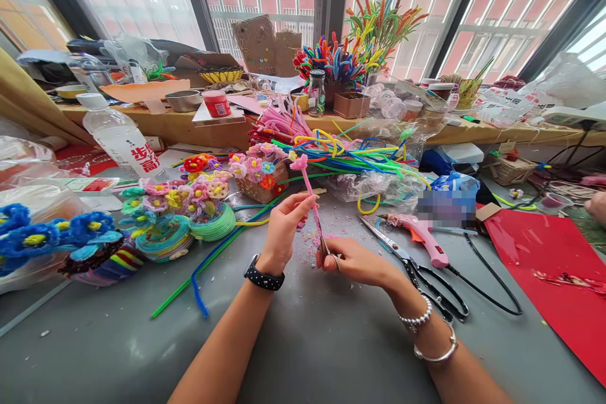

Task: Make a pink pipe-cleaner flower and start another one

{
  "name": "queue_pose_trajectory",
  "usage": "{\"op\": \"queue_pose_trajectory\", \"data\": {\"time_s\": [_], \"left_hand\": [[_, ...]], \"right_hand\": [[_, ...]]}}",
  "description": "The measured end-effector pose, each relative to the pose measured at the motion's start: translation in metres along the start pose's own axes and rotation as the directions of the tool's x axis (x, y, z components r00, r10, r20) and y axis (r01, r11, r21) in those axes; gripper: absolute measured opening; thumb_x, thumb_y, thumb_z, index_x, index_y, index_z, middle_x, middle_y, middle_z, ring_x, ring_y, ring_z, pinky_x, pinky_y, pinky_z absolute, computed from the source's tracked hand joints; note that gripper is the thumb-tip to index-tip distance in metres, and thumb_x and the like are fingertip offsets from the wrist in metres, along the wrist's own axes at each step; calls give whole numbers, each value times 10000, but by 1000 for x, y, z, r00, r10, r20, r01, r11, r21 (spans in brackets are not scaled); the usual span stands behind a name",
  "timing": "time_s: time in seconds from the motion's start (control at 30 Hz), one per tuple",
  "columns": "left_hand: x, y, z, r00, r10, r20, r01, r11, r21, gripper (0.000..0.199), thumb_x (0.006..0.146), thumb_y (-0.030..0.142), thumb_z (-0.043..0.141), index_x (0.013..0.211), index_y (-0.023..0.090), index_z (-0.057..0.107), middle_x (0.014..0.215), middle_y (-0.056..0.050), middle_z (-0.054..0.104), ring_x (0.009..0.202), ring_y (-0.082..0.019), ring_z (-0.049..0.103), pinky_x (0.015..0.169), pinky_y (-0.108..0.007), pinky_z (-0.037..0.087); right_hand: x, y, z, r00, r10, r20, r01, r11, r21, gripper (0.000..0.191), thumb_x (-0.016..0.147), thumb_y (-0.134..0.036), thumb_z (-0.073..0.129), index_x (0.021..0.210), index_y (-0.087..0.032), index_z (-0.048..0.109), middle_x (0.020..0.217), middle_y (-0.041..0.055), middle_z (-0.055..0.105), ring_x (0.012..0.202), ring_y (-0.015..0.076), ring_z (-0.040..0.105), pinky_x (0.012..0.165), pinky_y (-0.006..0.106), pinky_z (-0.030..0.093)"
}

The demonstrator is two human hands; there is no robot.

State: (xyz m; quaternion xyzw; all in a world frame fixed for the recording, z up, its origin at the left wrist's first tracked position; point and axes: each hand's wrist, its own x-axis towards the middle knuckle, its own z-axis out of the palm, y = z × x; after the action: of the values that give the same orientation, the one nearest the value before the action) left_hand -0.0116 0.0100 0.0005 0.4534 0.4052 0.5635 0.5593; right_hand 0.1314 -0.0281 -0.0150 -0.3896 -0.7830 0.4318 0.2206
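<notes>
My left hand (287, 227) pinches a pink pipe cleaner (307, 184) between thumb and fingertips. Its top end is curled into a fluffy pink shape, and its lower part hangs down toward my right hand (348, 260). Small scissors (324, 245) are held in my right hand, fingers in the handles, with the blades pointing up beside the pipe cleaner's lower end. Pink fluff (310, 241) lies scattered on the grey table (303, 341) around and behind the scissors.
Large black-handled scissors (416, 271) and a pink glue gun (421, 233) with its cord lie right. Flower baskets (213, 221) and a bottle (120, 139) stand left. Pipe cleaners (350, 151) are piled behind. Red sheets (544, 265) and another person's hand (597, 207) are far right.
</notes>
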Motion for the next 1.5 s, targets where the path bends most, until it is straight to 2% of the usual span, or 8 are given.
{"op": "queue_pose_trajectory", "data": {"time_s": [0.37,0.6,0.77,0.93,1.07,1.2,1.33,1.5], "left_hand": [[1,-2,-1,999,5,-49,-7,999,-41,173,602,303,654,714,173,629,642,27,585,517,-49,409,490,-179,308],[4,-2,-3,992,-14,-125,-6,987,-161,179,580,282,670,702,156,633,598,41,536,468,-25,367,448,-167,292],[4,-1,-2,991,-16,-130,-10,981,-195,179,592,286,667,710,157,630,592,43,515,467,-22,360,438,-159,288],[2,-3,-3,998,-56,-25,51,983,-176,190,582,296,669,715,166,630,612,44,520,498,-28,389,468,-164,311],[1,-5,-2,997,-69,32,73,987,-140,174,600,309,654,707,173,634,631,43,523,523,-36,403,502,-172,320],[-1,-6,0,996,-75,55,80,991,-106,163,614,306,645,710,174,640,657,39,533,530,-37,398,514,-175,314],[-1,-6,0,995,-82,49,87,991,-105,158,622,304,642,710,172,641,682,30,530,549,-38,396,512,-163,312],[1,-7,-1,996,-90,0,89,987,-132,180,608,312,654,727,178,638,696,25,525,571,-43,409,500,-150,320]], "right_hand": [[4,1,5,981,102,-164,-77,986,150,484,683,-601,456,488,-159,474,496,-3,501,482,100,433,469,210,314],[7,3,10,949,121,-292,-92,989,113,462,701,-500,512,397,-162,431,384,-29,422,391,68,351,415,198,258],[5,5,6,963,124,-238,-92,986,140,485,668,-602,459,457,-166,428,442,-31,396,439,79,325,433,211,243],[4,3,3,988,59,-146,-51,997,55,557,635,-703,372,500,-164,404,506,-35,360,501,89,313,458,213,234],[4,2,3,989,34,-142,-33,999,12,587,637,-728,322,512,-161,406,513,-32,364,511,94,322,462,213,237],[5,3,3,984,42,-173,-44,999,-11,563,660,-702,335,492,-167,385,501,-31,356,498,93,313,458,220,223],[6,2,5,977,91,-194,-87,996,30,487,679,-611,434,480,-169,389,480,-37,348,482,88,306,445,216,211],[8,2,8,952,115,-284,-104,993,54,422,697,-489,503,445,-171,386,442,-36,371,454,83,308,442,215,223]]}}
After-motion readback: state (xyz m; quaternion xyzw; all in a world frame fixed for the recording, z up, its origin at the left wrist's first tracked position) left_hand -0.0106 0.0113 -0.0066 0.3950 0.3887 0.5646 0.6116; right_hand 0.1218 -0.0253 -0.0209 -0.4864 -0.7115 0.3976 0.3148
